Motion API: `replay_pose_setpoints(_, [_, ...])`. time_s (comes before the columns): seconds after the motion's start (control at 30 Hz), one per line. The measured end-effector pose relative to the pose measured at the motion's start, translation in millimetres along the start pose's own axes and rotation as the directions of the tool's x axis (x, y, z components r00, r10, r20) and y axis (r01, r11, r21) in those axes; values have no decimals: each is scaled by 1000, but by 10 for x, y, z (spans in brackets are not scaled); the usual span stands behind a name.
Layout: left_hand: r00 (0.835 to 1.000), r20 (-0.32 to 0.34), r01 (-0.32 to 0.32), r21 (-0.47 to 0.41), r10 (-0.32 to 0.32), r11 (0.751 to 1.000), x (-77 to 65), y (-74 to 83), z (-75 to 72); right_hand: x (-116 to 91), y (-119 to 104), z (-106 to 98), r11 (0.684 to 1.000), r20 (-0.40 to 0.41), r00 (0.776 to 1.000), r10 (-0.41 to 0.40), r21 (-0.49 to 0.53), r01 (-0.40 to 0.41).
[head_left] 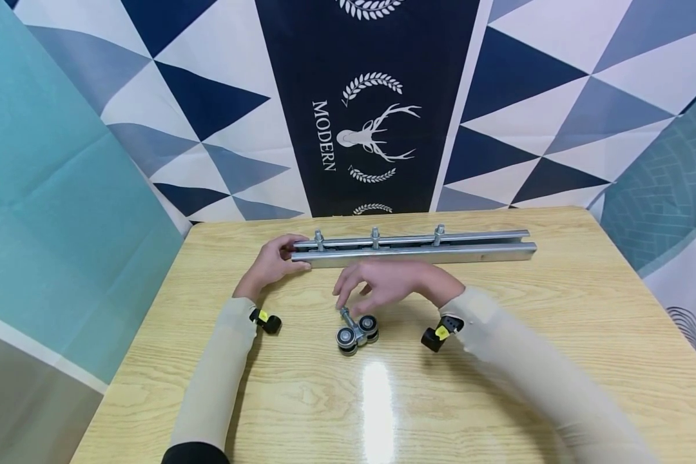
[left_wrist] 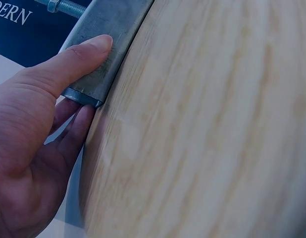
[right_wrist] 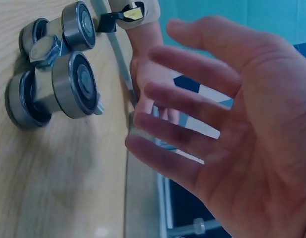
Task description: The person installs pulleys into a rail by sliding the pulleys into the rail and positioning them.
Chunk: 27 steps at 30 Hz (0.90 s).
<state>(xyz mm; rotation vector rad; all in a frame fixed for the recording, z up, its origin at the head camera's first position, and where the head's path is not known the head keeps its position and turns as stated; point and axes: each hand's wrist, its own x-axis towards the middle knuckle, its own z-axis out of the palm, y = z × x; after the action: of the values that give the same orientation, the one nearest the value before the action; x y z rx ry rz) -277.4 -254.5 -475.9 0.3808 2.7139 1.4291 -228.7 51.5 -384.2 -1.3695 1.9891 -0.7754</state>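
Observation:
A metal channel rail point(head_left: 470, 252) lies across the back of the wooden table, slot upward, with three threaded bolts point(head_left: 439, 234) standing up out of it. My left hand point(head_left: 272, 262) grips the rail's left end, the thumb point(left_wrist: 88, 55) flat on its front face and the other fingers round the end and behind. In front of the rail, my right hand point(head_left: 383, 281) hangs with spread, slightly bent fingers and nothing in them. Just below its fingertips sits a four-wheeled roller trolley point(head_left: 356, 334) on the tabletop, its bolt tilted toward the rail.
The wooden table point(head_left: 301, 399) backs onto a wall cloth point(head_left: 377, 58) printed with triangles and a deer head. A teal cloth point(head_left: 46, 193) hangs on the left side, and another patterned cloth point(head_left: 673, 193) on the right. Small cameras point(head_left: 271, 323) are strapped to both wrists.

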Motion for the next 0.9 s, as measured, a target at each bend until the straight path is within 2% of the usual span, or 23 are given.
replay_pose_setpoints(0.17, [1000,4,1,9,-1,1000,17,15,17,45,97,94,993,43,999,15,118,-20])
replay_pose_setpoints(0.3, [1000,0,7,12,-7,1000,22,25,23,81,175,167,993,21,999,27,115,-29])
replay_pose_setpoints(0.63, [1000,-10,16,5,-16,1000,13,4,12,164,280,281,1000,-37,999,15,22,-14])
replay_pose_setpoints(0.9, [1000,-12,20,13,-19,1000,-4,-8,7,245,322,343,995,-88,996,-18,-97,9])
